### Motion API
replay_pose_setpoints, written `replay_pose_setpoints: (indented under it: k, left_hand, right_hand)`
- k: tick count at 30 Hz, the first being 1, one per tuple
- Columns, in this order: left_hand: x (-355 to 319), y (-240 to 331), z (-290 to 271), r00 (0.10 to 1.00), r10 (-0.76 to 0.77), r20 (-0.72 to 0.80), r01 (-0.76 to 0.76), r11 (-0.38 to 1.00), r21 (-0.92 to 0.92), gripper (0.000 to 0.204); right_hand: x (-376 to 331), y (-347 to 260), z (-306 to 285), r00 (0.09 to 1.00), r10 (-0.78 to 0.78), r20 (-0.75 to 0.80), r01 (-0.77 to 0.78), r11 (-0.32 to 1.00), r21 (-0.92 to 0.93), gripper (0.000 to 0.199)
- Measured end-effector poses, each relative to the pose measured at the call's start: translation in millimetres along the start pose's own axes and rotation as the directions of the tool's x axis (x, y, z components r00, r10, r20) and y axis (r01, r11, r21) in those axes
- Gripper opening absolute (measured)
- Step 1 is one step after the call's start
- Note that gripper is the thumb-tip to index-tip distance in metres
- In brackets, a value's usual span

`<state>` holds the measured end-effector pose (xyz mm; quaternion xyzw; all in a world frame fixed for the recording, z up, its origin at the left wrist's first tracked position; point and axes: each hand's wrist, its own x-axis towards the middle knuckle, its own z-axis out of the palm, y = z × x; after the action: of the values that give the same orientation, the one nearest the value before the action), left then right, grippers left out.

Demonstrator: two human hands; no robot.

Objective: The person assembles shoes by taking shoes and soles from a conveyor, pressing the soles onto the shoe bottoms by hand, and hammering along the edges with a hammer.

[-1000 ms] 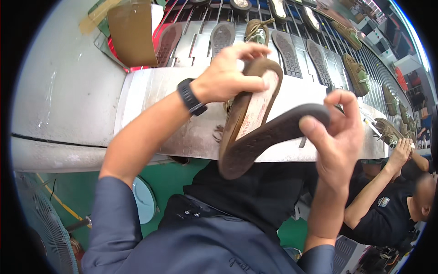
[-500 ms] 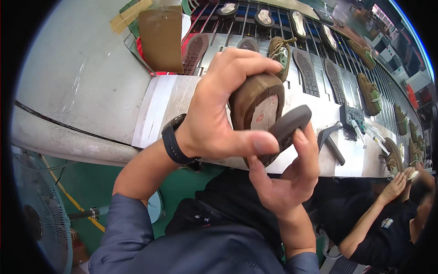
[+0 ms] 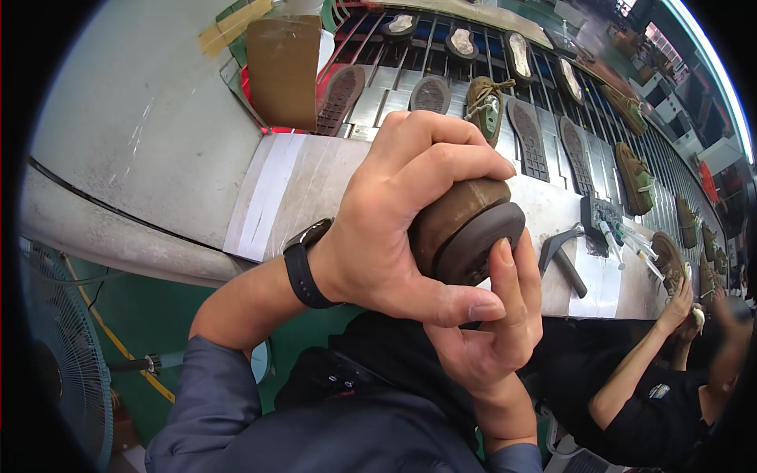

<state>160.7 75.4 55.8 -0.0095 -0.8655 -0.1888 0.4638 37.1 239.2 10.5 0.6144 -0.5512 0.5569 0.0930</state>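
Note:
Wrapped over a brown shoe upper point(image 3: 465, 197), my left hand point(image 3: 382, 236) grips it from the left and top, its thumb below. My right hand point(image 3: 501, 339) is under the shoe, fingertips pressed on a dark rubber sole point(image 3: 490, 235) that lies against the shoe's underside. One end of shoe and sole points up toward me. The far end and most of the right palm's contact are hidden behind my fingers.
Beyond the bench edge, a slatted conveyor point(image 3: 386, 106) carries several loose soles and brown shoes. Right of my hands lie a hammer point(image 3: 569, 272) and a black block point(image 3: 597, 211) with syringes. A co-worker's hand point(image 3: 676, 307) holds a shoe at right. A fan point(image 3: 67, 347) stands lower left.
The sole, tilted away from the shoe before, now lies against its underside and covers the pale bottom. Both hands have turned the shoe and brought it slightly lower.

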Motion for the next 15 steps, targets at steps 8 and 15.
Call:
replay_pose_setpoints:
  k: [8,15]
  left_hand:
    - [0.9,2.0,-0.5,1.000,0.025,0.007,-0.025,0.999,0.030,0.098]
    - [4.9,3.2,0.3,0.999,-0.038,-0.003,0.037,0.999,-0.037,0.060]
  right_hand:
    - [-2.7,3.0,2.5,1.000,-0.016,-0.027,0.016,1.000,0.008,0.075]
    - [2.8,0.0,-6.0,0.999,-0.003,0.052,0.004,1.000,-0.012,0.078]
